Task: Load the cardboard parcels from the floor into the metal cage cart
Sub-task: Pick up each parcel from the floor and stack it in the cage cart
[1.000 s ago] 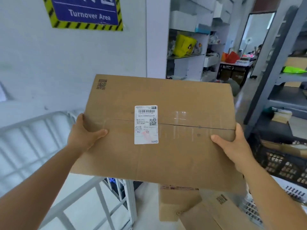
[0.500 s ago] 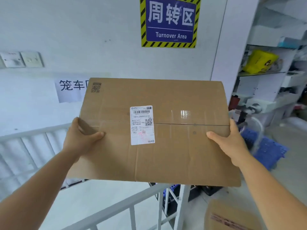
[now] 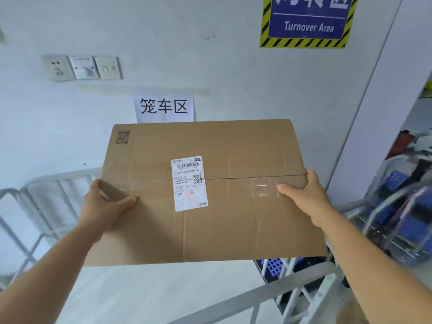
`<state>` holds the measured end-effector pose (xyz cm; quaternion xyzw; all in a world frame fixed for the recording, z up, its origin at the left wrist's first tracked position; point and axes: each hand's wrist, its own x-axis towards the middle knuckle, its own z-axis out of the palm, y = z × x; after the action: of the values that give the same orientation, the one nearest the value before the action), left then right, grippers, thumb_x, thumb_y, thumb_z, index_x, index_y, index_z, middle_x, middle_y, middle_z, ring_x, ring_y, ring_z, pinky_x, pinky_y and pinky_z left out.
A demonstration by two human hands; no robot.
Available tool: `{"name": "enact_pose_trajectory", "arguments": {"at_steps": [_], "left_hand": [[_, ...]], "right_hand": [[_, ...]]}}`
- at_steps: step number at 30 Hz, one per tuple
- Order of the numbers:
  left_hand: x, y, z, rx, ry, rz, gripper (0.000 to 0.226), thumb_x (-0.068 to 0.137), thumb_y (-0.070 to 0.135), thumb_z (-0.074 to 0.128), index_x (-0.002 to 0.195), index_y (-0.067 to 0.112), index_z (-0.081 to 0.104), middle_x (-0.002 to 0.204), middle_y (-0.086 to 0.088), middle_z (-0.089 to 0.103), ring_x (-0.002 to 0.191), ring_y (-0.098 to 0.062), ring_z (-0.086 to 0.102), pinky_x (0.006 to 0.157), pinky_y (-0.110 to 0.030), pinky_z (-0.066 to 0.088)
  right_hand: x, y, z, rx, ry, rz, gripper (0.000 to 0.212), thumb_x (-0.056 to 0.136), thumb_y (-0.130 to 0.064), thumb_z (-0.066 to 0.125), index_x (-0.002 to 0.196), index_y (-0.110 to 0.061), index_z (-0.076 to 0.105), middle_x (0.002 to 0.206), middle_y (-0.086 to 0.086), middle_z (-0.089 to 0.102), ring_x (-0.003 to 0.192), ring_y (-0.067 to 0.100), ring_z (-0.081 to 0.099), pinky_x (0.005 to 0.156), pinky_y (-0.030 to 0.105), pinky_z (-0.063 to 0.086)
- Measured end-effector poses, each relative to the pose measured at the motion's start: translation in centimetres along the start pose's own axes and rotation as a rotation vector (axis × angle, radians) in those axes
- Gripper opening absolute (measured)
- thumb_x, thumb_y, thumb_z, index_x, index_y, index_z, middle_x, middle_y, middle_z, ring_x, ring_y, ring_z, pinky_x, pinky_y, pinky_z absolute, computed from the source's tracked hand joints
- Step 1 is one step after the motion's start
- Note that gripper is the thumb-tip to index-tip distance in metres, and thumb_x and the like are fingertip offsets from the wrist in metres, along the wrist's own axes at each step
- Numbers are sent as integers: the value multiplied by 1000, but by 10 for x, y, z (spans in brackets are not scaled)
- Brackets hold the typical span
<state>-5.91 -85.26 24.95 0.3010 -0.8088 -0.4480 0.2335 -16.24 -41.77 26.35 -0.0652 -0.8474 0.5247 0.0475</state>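
A large flat cardboard parcel (image 3: 233, 146) with a white shipping label on top hangs in the air in front of me. My left hand (image 3: 105, 206) grips its left edge, thumb lying on the top face. My right hand (image 3: 304, 197) grips the right edge the same way. Below and around the parcel stands the grey metal cage cart (image 3: 233, 302): its near top rail crosses the lower right, and its barred left side rises at the far left. The cart's pale floor shows under the parcel.
A white wall stands close behind the cart, with a paper sign (image 3: 163, 106), a socket panel (image 3: 84, 67) and a blue "Turnover Area" sign (image 3: 306, 19). Blue crates (image 3: 402, 220) and another metal frame sit at the right beyond a white pillar.
My view has swung left from the shelving aisle to the wall. The parcel, still held in both hands, now hangs over the cage cart's inside; the parcels on the floor have left view.
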Motion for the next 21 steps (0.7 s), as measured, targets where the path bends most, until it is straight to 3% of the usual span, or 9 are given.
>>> {"name": "enact_pose_trajectory", "arguments": {"at_steps": [5, 10, 14, 18, 21], "left_hand": [[22, -39, 1, 57, -3, -94, 101, 60, 39, 90, 142, 22, 33, 127, -10, 51, 110, -33, 54, 87, -45, 49], [43, -73, 20, 118, -31, -215, 93, 57, 42, 90, 133, 18, 42, 115, -11, 58, 99, -31, 59, 68, -37, 49], [57, -90, 53, 166, -65, -309, 87, 58, 41, 89, 129, 20, 43, 114, -6, 59, 101, -30, 59, 80, -41, 52], [76, -103, 91, 189, -99, -399, 86, 53, 40, 90, 123, 21, 45, 109, -4, 62, 95, -28, 61, 84, -47, 54], [88, -112, 122, 217, -98, -435, 80, 61, 30, 90, 127, 19, 45, 110, -4, 60, 95, -27, 59, 84, -44, 52]], "right_hand": [[29, 11, 50, -45, -107, 61, 80, 68, -49, 79, 133, -30, 38, 119, -6, 60, 107, 24, 58, 94, 48, 49], [62, 31, 88, -85, -205, 110, 68, 77, -37, 79, 132, -26, 42, 120, -4, 58, 107, 21, 56, 98, 47, 47], [100, 52, 116, -113, -279, 163, 78, 82, -33, 76, 145, -22, 32, 119, -7, 47, 111, 22, 50, 97, 39, 44], [145, 75, 139, -157, -357, 232, 92, 81, -37, 76, 153, -25, 20, 146, 0, 43, 128, 26, 46, 103, 43, 42], [178, 92, 154, -182, -391, 264, 84, 85, -31, 73, 152, -21, 22, 143, 3, 45, 121, 24, 48, 91, 35, 40]]}}
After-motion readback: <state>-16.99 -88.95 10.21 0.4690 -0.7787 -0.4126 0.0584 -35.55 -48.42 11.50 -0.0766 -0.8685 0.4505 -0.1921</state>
